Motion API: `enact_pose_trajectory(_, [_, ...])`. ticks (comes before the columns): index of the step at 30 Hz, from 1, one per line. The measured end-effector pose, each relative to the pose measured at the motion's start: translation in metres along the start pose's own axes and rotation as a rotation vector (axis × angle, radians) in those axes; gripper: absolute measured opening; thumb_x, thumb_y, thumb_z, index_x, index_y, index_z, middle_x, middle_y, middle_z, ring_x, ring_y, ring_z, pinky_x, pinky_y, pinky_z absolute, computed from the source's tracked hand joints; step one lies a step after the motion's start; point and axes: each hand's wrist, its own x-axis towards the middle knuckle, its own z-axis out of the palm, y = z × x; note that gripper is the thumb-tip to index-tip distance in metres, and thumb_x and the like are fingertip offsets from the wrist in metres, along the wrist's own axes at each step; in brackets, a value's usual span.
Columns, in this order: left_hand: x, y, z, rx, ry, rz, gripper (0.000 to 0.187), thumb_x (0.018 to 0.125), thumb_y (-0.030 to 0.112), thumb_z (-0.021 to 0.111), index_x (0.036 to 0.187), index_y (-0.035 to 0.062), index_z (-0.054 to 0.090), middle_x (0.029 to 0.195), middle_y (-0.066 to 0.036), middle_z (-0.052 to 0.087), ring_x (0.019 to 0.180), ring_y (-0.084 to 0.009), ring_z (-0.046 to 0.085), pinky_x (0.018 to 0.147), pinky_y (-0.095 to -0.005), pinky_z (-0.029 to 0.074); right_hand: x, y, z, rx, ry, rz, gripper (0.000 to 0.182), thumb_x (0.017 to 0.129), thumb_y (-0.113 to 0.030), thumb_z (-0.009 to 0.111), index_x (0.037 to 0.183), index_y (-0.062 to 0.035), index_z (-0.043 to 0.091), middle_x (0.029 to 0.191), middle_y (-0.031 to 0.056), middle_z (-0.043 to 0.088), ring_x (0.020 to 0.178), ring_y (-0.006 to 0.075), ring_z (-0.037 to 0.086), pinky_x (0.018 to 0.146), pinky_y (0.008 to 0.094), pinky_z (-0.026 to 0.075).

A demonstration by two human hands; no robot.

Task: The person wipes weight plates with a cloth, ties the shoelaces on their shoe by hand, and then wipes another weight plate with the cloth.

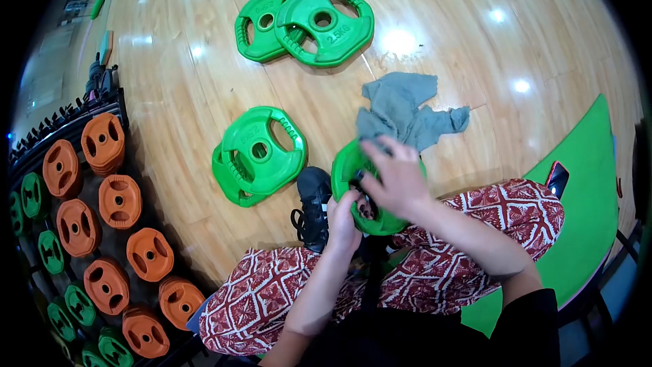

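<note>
My left hand (344, 222) grips the lower left edge of a green weight plate (345, 158), held between my knees. Over the same plate is my right hand (396, 180), blurred by motion, with its fingers stretched out and apart and a dark nail showing on the thumb. The hand hides much of the plate's middle. Just beyond it lies a crumpled grey cloth (401, 109) on the floor. To the left rest two stacked green weight plates (268, 170). Farther off, a green plate marked 2.5KG (339, 37) overlaps another green plate (252, 10).
A rack on the left carries several orange plates (119, 202) and several smaller green ones (51, 251). My black shoe (313, 207) stands between the stacked plates and my left hand. On the right, a phone (557, 180) lies on a green mat (584, 211). The floor (468, 34) is wood.
</note>
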Motion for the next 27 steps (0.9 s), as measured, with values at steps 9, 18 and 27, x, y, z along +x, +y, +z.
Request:
enact_pose_trajectory(9, [-0.002,-0.001,0.003,0.045,-0.004,0.031,0.027,0.085,0.015,0.042,0.109,0.0036,0.047,0.101,-0.008,0.054,0.089,-0.0173,0.055,0.077,-0.0313,0.047,0.002,0.005,0.002,0.063,0.036,-0.171,0.04,0.079,-0.028,0.05,0.113,-0.0067,0.051,0.112,0.0178,0.052,0.113,0.0304,0.041,0.091,0.0445,0.028])
enact_pose_trajectory(18, [0.004,-0.002,-0.01,-0.008,-0.051,-0.044,0.022,0.082,0.009,0.041,0.102,0.0031,0.05,0.09,-0.005,0.055,0.078,-0.0142,0.055,0.067,-0.0283,0.046,-0.001,0.002,-0.001,0.023,-0.036,-0.17,0.039,0.08,-0.024,0.049,0.117,-0.0115,0.048,0.112,0.0171,0.052,0.117,0.0307,0.037,0.096,0.046,0.025])
enact_pose_trajectory(27, [0.002,-0.003,-0.005,0.079,0.016,0.0,0.03,0.083,0.01,0.041,0.112,0.0032,0.045,0.102,-0.008,0.054,0.091,-0.0173,0.055,0.078,-0.0322,0.046,-0.003,0.002,-0.004,0.008,-0.023,-0.194,0.038,0.079,-0.023,0.05,0.114,-0.0109,0.051,0.108,0.0159,0.054,0.114,0.0289,0.041,0.094,0.0481,0.026])
